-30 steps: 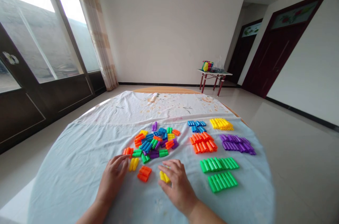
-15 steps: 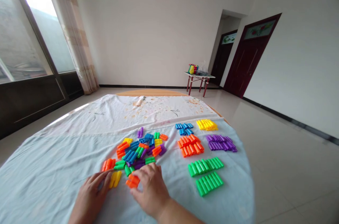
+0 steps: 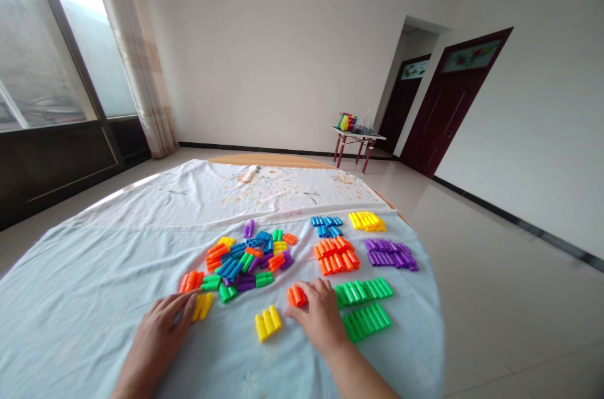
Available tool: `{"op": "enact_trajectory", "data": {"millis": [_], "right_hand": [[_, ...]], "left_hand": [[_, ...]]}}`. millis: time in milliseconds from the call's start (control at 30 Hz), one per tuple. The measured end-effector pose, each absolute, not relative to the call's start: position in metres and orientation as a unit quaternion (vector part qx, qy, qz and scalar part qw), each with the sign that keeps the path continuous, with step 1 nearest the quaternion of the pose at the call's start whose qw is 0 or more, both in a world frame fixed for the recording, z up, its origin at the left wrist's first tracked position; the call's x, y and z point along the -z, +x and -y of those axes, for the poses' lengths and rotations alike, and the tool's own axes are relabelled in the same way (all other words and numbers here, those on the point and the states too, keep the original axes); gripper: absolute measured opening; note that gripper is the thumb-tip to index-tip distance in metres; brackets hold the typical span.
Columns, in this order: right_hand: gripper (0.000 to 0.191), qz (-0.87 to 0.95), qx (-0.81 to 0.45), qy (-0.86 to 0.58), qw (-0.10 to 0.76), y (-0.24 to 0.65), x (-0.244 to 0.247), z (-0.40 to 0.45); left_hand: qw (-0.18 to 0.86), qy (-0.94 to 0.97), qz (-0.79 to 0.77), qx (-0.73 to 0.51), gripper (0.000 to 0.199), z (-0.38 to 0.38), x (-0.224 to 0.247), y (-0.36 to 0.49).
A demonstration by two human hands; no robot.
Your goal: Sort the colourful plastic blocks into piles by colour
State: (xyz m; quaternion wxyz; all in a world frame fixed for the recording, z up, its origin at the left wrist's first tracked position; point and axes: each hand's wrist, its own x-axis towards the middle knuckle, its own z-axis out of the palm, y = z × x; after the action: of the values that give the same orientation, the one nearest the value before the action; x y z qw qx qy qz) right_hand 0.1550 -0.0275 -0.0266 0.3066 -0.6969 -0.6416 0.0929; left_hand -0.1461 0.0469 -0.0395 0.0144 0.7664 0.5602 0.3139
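Note:
My right hand [image 3: 321, 317] is closed on an orange plastic tube block [image 3: 297, 296], left of the green rows. My left hand [image 3: 158, 330] lies with fingers stretched out beside a yellow tube block [image 3: 204, 306], its fingertips touching or almost touching it. Between my hands sits another yellow tube block [image 3: 268, 323]. Ahead is a mixed pile with blue tube blocks [image 3: 230, 269], and an orange tube block [image 3: 190, 281] lies at its left edge. Sorted to the right are green [image 3: 367, 321], orange [image 3: 336, 255], purple [image 3: 391, 254], blue [image 3: 326, 226] and yellow groups [image 3: 367, 221].
A pale blue and white cloth [image 3: 94, 298] with some wrinkles covers the round table. Across the room stands a small table [image 3: 358, 133] with a colourful bag [image 3: 348, 122] on it. A window is at the left, dark red doors [image 3: 453, 103] at the right.
My right hand has moved right with the orange tube block, away from the pile toward the green rows. A yellow tube block now shows between my hands. The left hand stays about where it was.

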Motion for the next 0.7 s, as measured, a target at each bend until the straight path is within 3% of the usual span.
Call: {"op": "enact_trajectory", "data": {"millis": [200,500,700], "right_hand": [[0.054,0.694,-0.116,-0.641,0.306,0.168,0.016,0.024],[0.053,0.762,-0.153,-0.58,0.245,0.174,0.017,0.014],[0.052,0.754,-0.138,-0.576,0.284,0.186,0.001,0.016]], "left_hand": [[0.019,0.761,-0.574,-0.302,0.046,-0.043,0.035,-0.143],[0.038,0.756,-0.581,-0.297,0.043,-0.051,0.042,-0.148],[0.036,0.75,-0.587,-0.301,0.051,-0.054,0.049,-0.151]]}}
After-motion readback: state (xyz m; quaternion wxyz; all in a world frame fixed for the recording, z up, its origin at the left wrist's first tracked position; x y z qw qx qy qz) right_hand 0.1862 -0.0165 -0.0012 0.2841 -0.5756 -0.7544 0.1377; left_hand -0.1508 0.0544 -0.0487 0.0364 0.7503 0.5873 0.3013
